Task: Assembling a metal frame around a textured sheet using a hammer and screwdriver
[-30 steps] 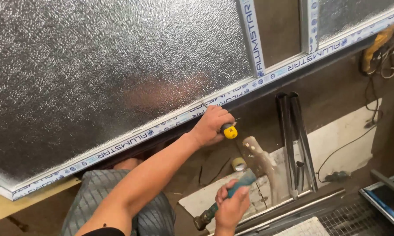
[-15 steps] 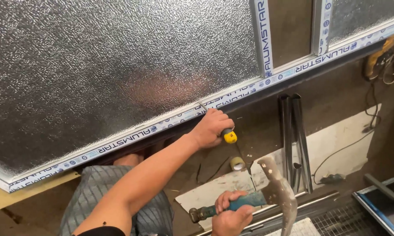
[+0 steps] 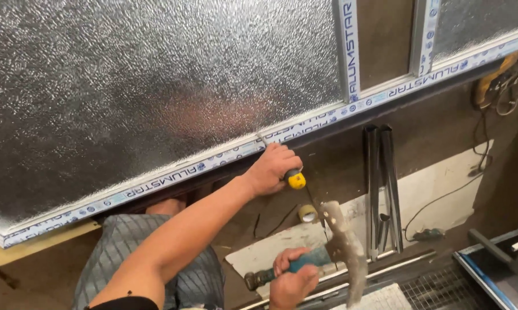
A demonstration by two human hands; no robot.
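Observation:
My left hand point(image 3: 273, 169) grips a screwdriver with a yellow-capped handle point(image 3: 296, 181). Its thin tip is pressed into the seam where the frosted glass panel point(image 3: 155, 86) meets the aluminium frame point(image 3: 173, 175), which is wrapped in white printed film. Below it, my right hand point(image 3: 290, 281) holds a hammer point(image 3: 345, 247) by its teal grip. The handle lies about level and the blurred metal head hangs a short way under the screwdriver's end, not touching it. My knee in grey checked cloth point(image 3: 127, 252) sits below the left arm.
On the brown floor lie a small tape roll point(image 3: 308, 213), a white board point(image 3: 437, 189), upright dark metal profiles point(image 3: 379, 189) and a black cable point(image 3: 443, 198). A wire mesh point(image 3: 437, 287) and a blue-edged frame point(image 3: 483, 275) are at the bottom right, and a yellow tool point(image 3: 488, 86) at the top right.
The hammer has tipped from pointing up toward the screwdriver to lying about level, and my right hand has dropped lower. My left hand stays on the screwdriver at the frame.

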